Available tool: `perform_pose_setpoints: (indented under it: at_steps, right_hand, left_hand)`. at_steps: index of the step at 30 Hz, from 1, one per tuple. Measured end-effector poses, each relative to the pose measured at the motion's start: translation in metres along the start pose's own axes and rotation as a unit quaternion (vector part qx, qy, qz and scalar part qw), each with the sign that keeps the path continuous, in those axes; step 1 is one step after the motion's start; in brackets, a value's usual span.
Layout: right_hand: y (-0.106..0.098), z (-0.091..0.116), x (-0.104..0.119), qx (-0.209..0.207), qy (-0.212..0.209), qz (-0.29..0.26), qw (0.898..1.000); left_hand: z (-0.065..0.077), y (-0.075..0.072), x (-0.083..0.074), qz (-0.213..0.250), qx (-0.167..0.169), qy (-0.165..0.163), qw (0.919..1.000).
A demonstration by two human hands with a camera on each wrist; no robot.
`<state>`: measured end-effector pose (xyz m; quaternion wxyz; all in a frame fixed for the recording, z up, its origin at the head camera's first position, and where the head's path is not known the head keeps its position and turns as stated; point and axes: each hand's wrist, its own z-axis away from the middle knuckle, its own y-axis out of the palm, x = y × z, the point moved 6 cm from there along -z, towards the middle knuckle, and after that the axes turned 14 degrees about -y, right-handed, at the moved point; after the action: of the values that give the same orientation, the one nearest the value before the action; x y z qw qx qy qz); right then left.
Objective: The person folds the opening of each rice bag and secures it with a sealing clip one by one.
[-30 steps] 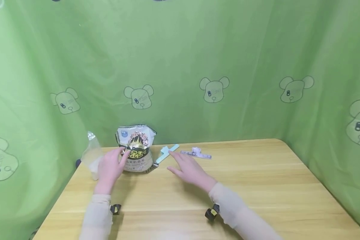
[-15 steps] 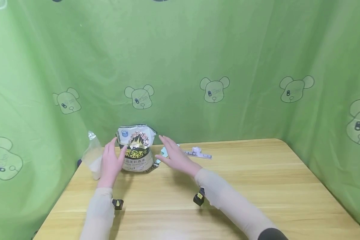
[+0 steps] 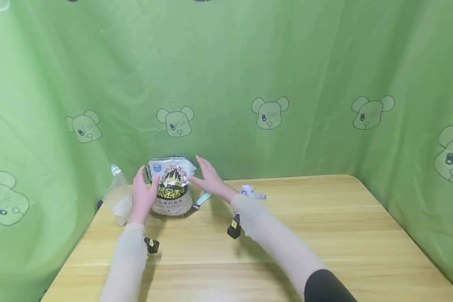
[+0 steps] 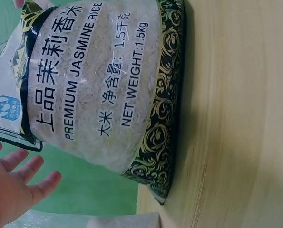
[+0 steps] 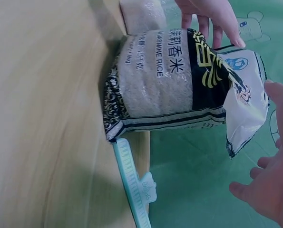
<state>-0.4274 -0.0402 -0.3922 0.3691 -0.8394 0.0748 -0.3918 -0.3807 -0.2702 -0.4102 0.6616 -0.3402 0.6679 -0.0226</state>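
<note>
A bag of jasmine rice point(image 3: 173, 203) stands upright at the back left of the table, its white top part point(image 5: 246, 104) folded over. To its left is my left hand point(image 3: 140, 196), fingers spread and extended. My right hand point(image 3: 213, 183) is at the bag's upper right, thumb close to the top edge and fingers apart. Whether either hand touches the bag I cannot tell. Beside the bag's lower right corner lies a teal sealing clip point(image 5: 131, 183), partly hidden behind my right hand in the head view.
A clear plastic bag with white contents point(image 3: 120, 201) stands left of the rice, partly behind my left hand. A purple clip with a piano-key pattern point(image 3: 253, 193) lies to the right on the wooden table point(image 3: 305, 226). A green curtain point(image 3: 226, 75) hangs behind.
My right hand has moved left and up from over the teal clip to the bag's upper right. My left hand has shifted slightly forward and up along the bag's left side. The bag stays put.
</note>
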Motion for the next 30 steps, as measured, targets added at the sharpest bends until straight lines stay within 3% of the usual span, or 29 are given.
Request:
perform_pose_setpoints:
  at_steps: [8,16,21,30]
  right_hand:
    - [0.009,-0.018,0.001,0.008,0.011,-0.017,1.0]
    - [0.022,-0.026,0.001,0.004,0.031,-0.05,0.998]
    - [0.025,-0.025,0.004,0.0,0.034,-0.061,0.998]
    - [0.033,-0.02,-0.002,0.0,0.036,-0.063,0.997]
  left_hand:
    - [-0.011,0.012,-0.002,0.091,0.044,-0.035,0.9942]
    - [-0.013,0.02,0.002,0.14,0.02,-0.073,0.9873]
    - [-0.011,0.023,0.002,0.139,0.002,-0.071,0.9877]
    - [-0.006,0.026,0.003,0.092,-0.013,-0.05,0.9944]
